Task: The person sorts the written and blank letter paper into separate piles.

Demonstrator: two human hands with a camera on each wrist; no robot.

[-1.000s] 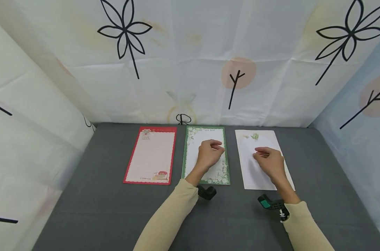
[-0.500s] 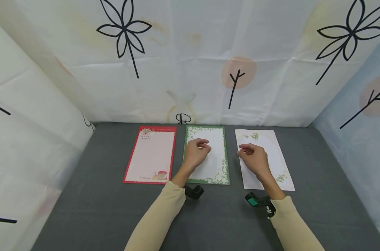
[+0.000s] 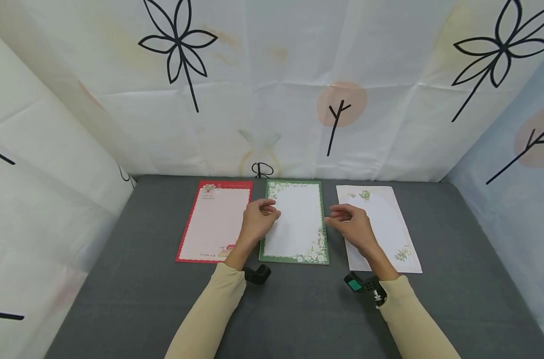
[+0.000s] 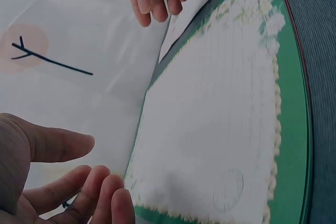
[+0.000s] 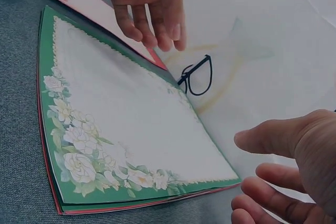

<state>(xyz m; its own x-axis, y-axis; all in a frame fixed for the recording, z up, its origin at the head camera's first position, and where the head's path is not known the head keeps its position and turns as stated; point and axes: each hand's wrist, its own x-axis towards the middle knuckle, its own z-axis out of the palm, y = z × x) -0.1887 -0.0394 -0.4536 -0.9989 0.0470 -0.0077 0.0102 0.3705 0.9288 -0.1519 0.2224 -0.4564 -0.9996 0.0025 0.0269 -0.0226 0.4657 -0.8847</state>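
My left hand (image 3: 260, 219) hovers over the gap between the red-bordered letter paper (image 3: 213, 224) and the green-bordered letter paper (image 3: 294, 229). Its fingers are loosely bent, with nothing between them. My right hand (image 3: 354, 227) hangs over the left edge of the white sheet with leaf prints (image 3: 390, 229), fingertips towards the green-bordered paper. Nothing is held there either. In the right wrist view the green-bordered paper (image 5: 131, 108) looks like a small stack, with a red edge showing underneath. Both hands appear apart from the papers.
A dark grey cloth (image 3: 298, 314) covers the table under the three papers. White fabric (image 3: 276, 99) with plant drawings stands behind and at both sides. Each wrist carries a black camera mount, such as the right camera mount (image 3: 363, 284).
Both hands have moved left: the left from over the green-bordered paper to its left edge, the right from the middle of the white sheet to its left edge. The papers have stayed put.
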